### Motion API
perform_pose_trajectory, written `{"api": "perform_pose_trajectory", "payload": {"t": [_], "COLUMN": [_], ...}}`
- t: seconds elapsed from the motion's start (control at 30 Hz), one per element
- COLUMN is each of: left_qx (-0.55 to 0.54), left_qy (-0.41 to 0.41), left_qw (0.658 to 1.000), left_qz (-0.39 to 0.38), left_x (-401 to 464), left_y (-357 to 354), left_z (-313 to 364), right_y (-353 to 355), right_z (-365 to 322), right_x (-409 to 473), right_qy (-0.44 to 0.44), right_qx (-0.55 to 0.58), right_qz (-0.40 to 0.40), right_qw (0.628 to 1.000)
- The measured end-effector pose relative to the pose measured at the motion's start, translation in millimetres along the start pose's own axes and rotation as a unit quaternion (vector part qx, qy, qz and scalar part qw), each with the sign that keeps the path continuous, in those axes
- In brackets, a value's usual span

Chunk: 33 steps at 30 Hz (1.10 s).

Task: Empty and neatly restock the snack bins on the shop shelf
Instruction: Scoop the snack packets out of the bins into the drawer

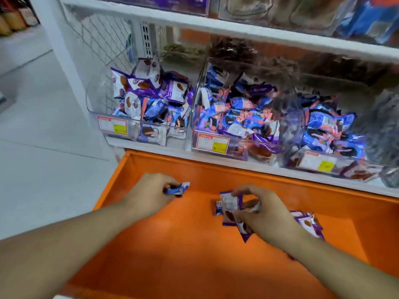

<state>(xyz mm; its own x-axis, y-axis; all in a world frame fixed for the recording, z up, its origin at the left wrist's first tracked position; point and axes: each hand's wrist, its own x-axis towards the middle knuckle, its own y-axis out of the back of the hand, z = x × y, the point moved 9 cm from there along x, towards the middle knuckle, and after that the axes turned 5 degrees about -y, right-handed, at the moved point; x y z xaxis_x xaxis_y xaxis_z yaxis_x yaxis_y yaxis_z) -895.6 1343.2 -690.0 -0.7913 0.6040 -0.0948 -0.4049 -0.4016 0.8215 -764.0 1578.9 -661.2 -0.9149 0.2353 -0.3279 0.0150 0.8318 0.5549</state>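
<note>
In the head view, much is blurred. The right end of the white shelf is smeared, and the clear bin at the far right is cut off by the picture's edge, so its full width is not seen. The print on the price labels cannot be read. The goods on the upper shelf are cropped at the top and cannot be named. Part of the purple packets lying in the orange drawer is hidden behind the right forearm.

Three clear bins are seen side by side on the white shelf. The left bin is heaped with white and purple snack packets, which point every way, several standing on end. The middle bin is filled with blue packets in a loose jumble, no common direction being kept.

Below the shelf, the orange drawer is pulled out toward the person. The left hand is curled round a small blue and white packet, whose long axis runs left to right, its free end sticking out to the right past the fingers. The right hand is clamped on a bunch of white and purple packets; the foremost is held roughly upright, its long axis running up and down, and another is tilted out below the fingers. How many packets are gripped cannot be told. The two hands are held apart above the drawer floor.
</note>
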Motion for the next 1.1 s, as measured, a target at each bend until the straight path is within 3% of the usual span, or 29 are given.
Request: {"api": "perform_pose_trajectory", "payload": {"t": [0.23,0.33,0.4,0.47,0.53,0.6,0.73,0.93,1.03,1.1], "left_qx": [0.042,0.026,-0.053,-0.229,-0.423,-0.477,-0.452,-0.501,-0.462,-0.404], "left_qy": [0.145,0.099,0.09,0.127,0.165,0.142,0.149,0.135,0.102,0.099], "left_qw": [0.988,0.994,0.994,0.961,0.877,0.85,0.872,0.84,0.859,0.89], "left_qz": [-0.032,-0.045,-0.04,-0.091,-0.156,-0.173,-0.112,-0.161,-0.198,-0.189], "left_x": [20,26,32,37,35,33,26,28,36,42], "left_y": [-72,-100,-110,-122,-139,-147,-161,-204,-220,-225], "left_z": [-114,-107,-81,-38,12,49,67,106,134,142], "right_y": [-32,-25,-22,-21,-19,-18,-9,14,53,84], "right_z": [53,65,67,67,67,70,94,133,162,193], "right_x": [20,33,39,42,44,43,34,18,20,19], "right_qy": [-0.07,-0.081,-0.086,-0.081,-0.073,-0.072,-0.111,-0.158,-0.165,-0.185], "right_qx": [0.034,0.038,0.048,0.077,0.111,0.129,0.077,0.099,0.076,0.036], "right_qz": [-0.083,-0.057,-0.053,-0.053,-0.051,-0.047,-0.025,-0.095,-0.07,-0.045], "right_qw": [0.994,0.994,0.994,0.992,0.99,0.988,0.991,0.978,0.981,0.981]}}
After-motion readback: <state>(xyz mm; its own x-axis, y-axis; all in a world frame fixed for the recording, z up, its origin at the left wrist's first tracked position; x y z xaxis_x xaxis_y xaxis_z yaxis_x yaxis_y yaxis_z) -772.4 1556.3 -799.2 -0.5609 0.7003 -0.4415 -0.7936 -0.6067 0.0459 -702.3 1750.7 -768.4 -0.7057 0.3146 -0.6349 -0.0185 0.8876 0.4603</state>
